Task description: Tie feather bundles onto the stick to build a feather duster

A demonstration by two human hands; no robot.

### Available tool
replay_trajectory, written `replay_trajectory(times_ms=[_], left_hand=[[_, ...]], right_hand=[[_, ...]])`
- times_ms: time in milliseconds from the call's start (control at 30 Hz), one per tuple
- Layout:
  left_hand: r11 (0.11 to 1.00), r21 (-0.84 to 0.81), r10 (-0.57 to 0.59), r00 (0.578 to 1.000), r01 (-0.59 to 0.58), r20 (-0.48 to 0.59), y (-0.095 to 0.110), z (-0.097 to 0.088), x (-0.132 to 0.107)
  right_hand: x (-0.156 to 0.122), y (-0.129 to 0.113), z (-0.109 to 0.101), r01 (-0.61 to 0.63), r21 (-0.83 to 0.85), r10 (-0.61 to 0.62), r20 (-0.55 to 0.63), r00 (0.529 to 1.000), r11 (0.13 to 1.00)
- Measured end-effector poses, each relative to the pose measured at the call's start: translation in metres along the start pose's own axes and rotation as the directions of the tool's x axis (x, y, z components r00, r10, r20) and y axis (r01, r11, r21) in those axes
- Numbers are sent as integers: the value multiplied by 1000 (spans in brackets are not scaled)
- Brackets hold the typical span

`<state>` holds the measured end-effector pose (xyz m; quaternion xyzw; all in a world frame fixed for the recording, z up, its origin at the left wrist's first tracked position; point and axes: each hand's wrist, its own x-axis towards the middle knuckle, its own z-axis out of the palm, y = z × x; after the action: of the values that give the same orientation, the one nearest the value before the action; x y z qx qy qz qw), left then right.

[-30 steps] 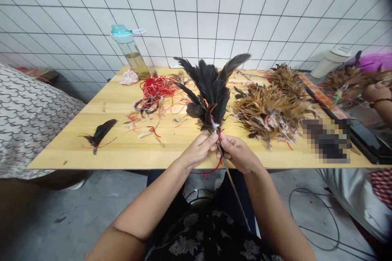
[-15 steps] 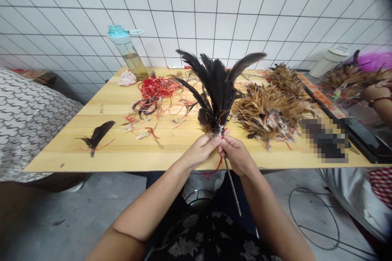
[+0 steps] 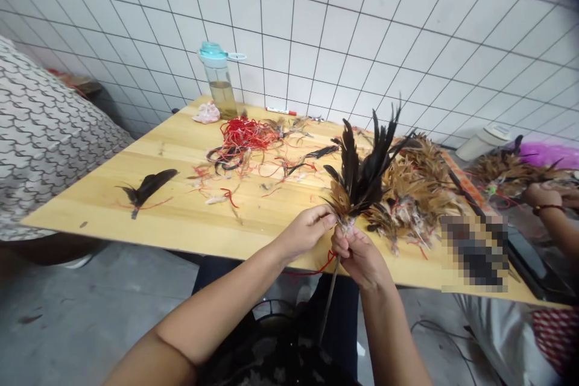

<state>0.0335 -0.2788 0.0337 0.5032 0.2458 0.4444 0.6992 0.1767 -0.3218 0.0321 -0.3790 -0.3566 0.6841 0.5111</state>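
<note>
Over wooden table point(image 3: 181, 217): feather duster point(image 3: 362, 178) upright, stick point(image 3: 328, 304) pointing down; right hand point(image 3: 362, 256) clenched beneath feathers, left hand point(image 3: 305, 232) pinching alongside.

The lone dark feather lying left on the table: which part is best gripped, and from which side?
Grip the lone dark feather at its thin quill end, which points toward the near table edge, coming in from that near side. The bare stem there probably pinches firmly, while the broad vane fans away up and right and would likely crush. Both hands are occupied with the feather bundle.

Glossy dark feathers point(image 3: 364, 175), matt wooden table point(image 3: 181, 217)
</note>
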Motion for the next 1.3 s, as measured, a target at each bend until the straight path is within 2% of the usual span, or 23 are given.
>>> replay_trajectory(times_ms=[167,300,667,1000,1100,1167,1233,1300], left_hand=[[989,-144,-35,999,29,-33,-1,5,9],[982,-186,-35,999,32,-13,4,7,12],[997,-56,-55,998,55,7,2,-6,13],[994,26,-107,994,107,21,-1,1,15],[990,112,-85,996,83,9,-5,4,22],[970,242,-33,999,34,-8,-7,7,30],[888,456,48,998,-59,35,-9,12,40],[725,651,133,973,-225,188,-12,22,52]], right_hand=[[-4,-1,1,-38,28,35,100,994,999],[-5,-2,5,-52,9,51,107,993,999],[-2,7,10,-74,34,73,28,997,997],[-8,12,6,-16,91,16,-6,1000,996],[-15,1,2,50,90,-44,-72,996,995],[-25,-12,-3,116,82,-105,-120,987,990],[-39,-26,-12,180,72,-167,-159,973,981],[-55,-37,-23,215,44,-203,-199,959,976]])
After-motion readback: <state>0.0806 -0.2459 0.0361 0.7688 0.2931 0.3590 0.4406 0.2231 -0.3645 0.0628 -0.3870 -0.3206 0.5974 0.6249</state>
